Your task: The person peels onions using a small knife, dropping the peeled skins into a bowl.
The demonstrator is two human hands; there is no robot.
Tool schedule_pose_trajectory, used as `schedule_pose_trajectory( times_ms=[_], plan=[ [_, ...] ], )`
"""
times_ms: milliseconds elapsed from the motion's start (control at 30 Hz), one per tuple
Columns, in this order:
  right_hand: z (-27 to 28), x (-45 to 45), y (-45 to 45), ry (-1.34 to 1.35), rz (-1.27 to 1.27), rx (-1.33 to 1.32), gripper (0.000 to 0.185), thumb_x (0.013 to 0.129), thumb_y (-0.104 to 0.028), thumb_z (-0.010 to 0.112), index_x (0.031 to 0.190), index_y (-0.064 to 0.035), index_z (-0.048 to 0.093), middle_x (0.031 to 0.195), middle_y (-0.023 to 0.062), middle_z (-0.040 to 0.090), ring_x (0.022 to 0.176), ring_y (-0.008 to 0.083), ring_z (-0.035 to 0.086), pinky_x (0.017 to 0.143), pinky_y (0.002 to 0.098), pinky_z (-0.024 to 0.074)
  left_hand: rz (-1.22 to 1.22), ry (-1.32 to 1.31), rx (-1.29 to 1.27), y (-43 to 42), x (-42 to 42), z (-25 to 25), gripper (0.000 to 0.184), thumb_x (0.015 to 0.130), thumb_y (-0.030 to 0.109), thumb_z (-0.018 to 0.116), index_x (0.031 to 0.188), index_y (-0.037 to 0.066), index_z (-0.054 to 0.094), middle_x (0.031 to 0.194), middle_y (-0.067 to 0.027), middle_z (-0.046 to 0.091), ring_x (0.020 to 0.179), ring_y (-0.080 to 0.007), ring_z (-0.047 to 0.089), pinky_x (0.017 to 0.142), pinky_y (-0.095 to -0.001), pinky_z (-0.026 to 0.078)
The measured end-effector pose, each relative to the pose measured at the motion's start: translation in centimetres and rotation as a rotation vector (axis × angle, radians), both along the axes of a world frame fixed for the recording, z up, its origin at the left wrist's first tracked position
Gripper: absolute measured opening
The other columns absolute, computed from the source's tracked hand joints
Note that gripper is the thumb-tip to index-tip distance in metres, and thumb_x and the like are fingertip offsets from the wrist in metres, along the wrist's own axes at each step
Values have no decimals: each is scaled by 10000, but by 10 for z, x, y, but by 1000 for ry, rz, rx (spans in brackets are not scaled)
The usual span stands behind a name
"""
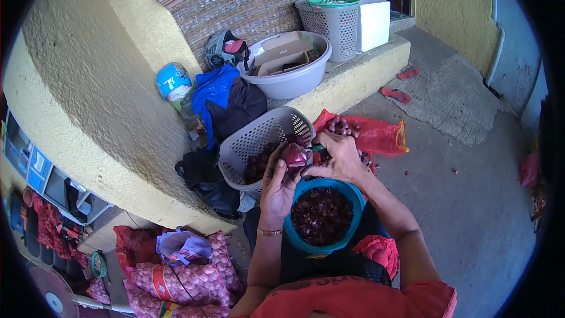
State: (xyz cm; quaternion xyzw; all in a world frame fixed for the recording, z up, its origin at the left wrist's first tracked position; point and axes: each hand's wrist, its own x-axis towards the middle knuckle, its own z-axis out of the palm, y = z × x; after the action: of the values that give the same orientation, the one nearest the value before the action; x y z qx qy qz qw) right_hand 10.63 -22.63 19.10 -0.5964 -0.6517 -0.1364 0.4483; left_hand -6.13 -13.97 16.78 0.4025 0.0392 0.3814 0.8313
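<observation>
My left hand (276,189) holds a red onion (295,155) between thumb and fingers, with a bracelet on the wrist. Close at its right, my right hand (341,158) is closed on a small dark tool with a green part (318,148), mostly hidden by the fingers. Both hands are above the near edge of a grey perforated basket (238,142) with red onions (256,166) inside. Below them a teal basin (359,207) holds dark red onion skins and scraps (322,216). A red mesh bag (379,136) with small onions (343,126) lies just beyond my right hand.
A large pale basin (294,86) with cardboard, a helmet (225,49) and a tall grey basket (329,26) stand on the ledge. A black bag (209,185) lies by the wall. Full mesh sacks (188,285) are at the lower left. Red slippers (395,95) lie on the floor.
</observation>
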Motion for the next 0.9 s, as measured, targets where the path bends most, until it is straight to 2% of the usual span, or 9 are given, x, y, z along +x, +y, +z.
schedule_pose_trajectory(
  times_ms=[33,67,267,433,633,667,733,800,900],
  plan=[
    [0,-1,0,-18,-4,-32,558,695,-539,746,863,-40,562,717,131,598,664,337,621,549,405,470,-40,-12,-23,0,-1,0,421,988,155,490,1380,36,394,1294,-121,526,1113,-194,585,887,-299,549],
    [-2,-1,2,-20,-4,-31,558,695,-539,746,863,-40,562,717,131,598,664,337,621,549,405,470,-81,-26,-46,-1,-2,-1,433,982,152,510,1384,40,395,1300,-100,524,1120,-180,577,904,-289,530],
    [-10,-1,4,-103,-15,58,518,708,-497,742,833,-31,551,729,129,600,667,329,621,554,403,482,-99,-36,-101,1,-1,-9,426,981,150,507,1381,57,392,1281,-104,533,1129,-193,577,926,-319,533],
    [-11,-1,3,-223,-41,118,380,758,-418,716,805,-74,560,709,66,581,663,266,625,533,357,485,-62,-36,-98,-2,2,-6,381,979,142,510,1344,75,423,1250,-97,550,1108,-174,581,926,-326,534],
    [-19,1,6,-367,-16,123,323,777,-390,702,772,-99,561,653,34,528,639,210,607,530,336,481,-37,-69,-134,5,7,-16,357,977,152,520,1317,81,443,1226,-85,562,1074,-170,592,918,-333,531],
    [-19,1,5,-366,-15,123,323,777,-390,702,772,-99,561,653,34,528,639,210,607,530,336,481,-17,-79,-138,8,7,-20,358,976,161,523,1317,80,446,1215,-85,568,1065,-174,596,918,-335,530],
    [-18,2,2,-343,43,74,362,740,-387,717,738,-63,557,686,74,569,617,267,598,552,370,483,13,-73,-145,5,7,-11,338,984,182,508,1298,64,465,1231,-94,565,1083,-191,593,932,-364,524],
    [-14,1,1,-293,49,97,363,748,-381,717,723,-59,551,672,79,557,604,271,589,540,373,474,41,-64,-154,5,7,-11,327,991,202,493,1279,47,485,1247,-102,562,1100,-208,589,946,-393,519],
    [-11,3,4,-204,14,89,356,775,-379,707,723,-62,552,653,79,558,585,270,588,513,370,467,-42,-47,-212,11,4,-23,338,992,225,493,1258,17,489,1248,-123,558,1113,-233,580,996,-440,479]
  ],
)
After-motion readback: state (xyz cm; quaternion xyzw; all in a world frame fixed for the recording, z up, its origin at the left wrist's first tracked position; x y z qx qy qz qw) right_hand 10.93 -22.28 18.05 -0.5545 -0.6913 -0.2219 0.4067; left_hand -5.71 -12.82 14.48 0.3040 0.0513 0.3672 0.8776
